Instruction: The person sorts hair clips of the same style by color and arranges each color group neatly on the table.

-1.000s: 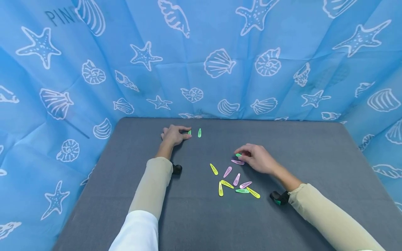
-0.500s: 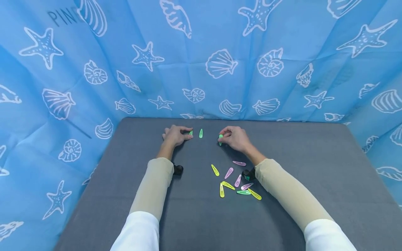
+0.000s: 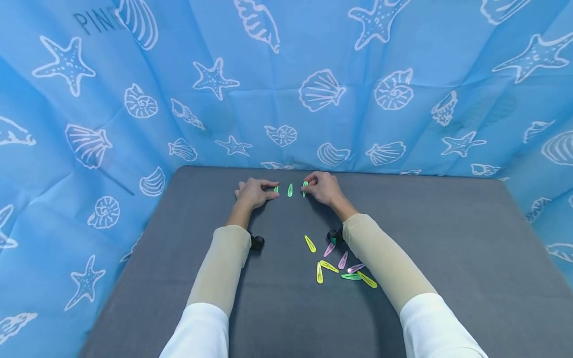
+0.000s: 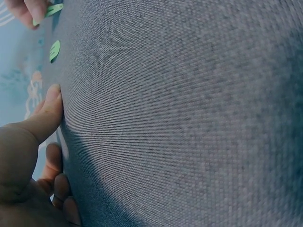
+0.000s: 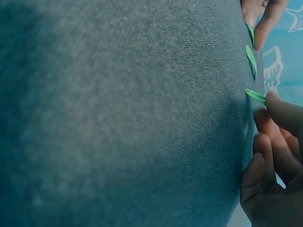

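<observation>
At the far side of the table, my left hand [image 3: 252, 193] holds a green snap hair clip [image 3: 276, 189] between thumb and index finger, low against the cloth. Its own wrist view hides that clip behind the thumb [image 4: 53, 97]. Beside it a second green clip [image 3: 290, 190] lies by itself, pointing away from me. Just to the right, my right hand [image 3: 325, 189] pinches a third green clip [image 5: 255, 96] by one end, the free end reaching down to or close above the cloth; I cannot tell whether it touches.
Nearer me lies a loose scatter of clips: several yellow ones [image 3: 320, 273], pink ones [image 3: 342, 260] and one green [image 3: 351, 277]. My right forearm passes over its right side. A blue shell-print curtain [image 3: 331, 119] hangs behind the grey table [image 3: 277, 318].
My right hand has carried a green clip from the scatter to the far side, then left toward the lone green clip. My left hand has kept its place. The camera view has shifted slightly.
</observation>
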